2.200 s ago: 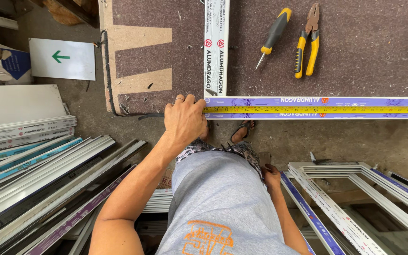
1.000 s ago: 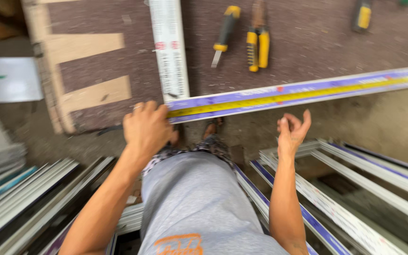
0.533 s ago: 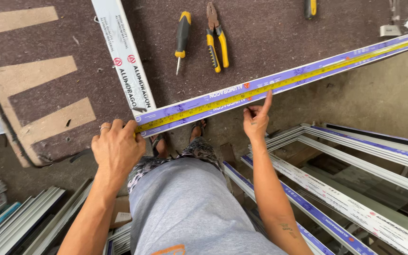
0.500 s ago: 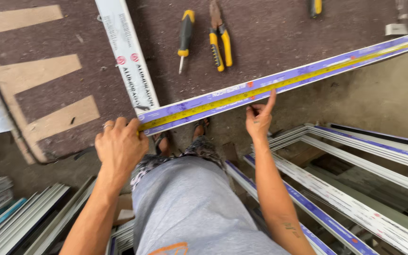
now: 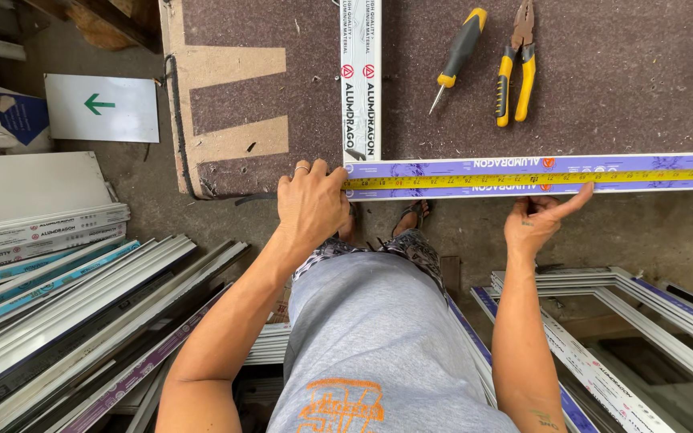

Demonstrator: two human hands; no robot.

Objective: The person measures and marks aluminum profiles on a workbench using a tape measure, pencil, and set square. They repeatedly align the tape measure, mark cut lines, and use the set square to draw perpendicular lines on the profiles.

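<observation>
We look straight down over a person's grey shirt at a workbench [image 5: 603, 88] covered in dark brown felt. Along its near edge lies a long aluminium profile [image 5: 643, 164] wrapped in purple-and-white protective film, running from the middle of the view off to the right. A yellow measuring tape [image 5: 523, 180] is stretched flat along the top of it.

The left hand [image 5: 310, 204] is curled over the left end of the profile, fingers bent and pressing the tape's end down there (a ring shows on one finger). The right hand [image 5: 535, 220] sits further right, just below the profile; its forefinger is stretched out and its tip touches the profile's near edge, while the other fingers are loosely folded and hold nothing.

A second profile [image 5: 360, 80], wrapped in white film, lies on the bench at a right angle to the first, its near end meeting the first one close to the left hand. Beyond it, to the right, rest a yellow-and-black screwdriver [image 5: 459, 56] and yellow-handled pliers [image 5: 516, 68], side by side and well apart from both hands.

On the floor to the left we see stacked white profiles [image 5: 66, 297] and a white sign with a green arrow [image 5: 102, 107]; to the lower right stand white window frames [image 5: 627, 321].
</observation>
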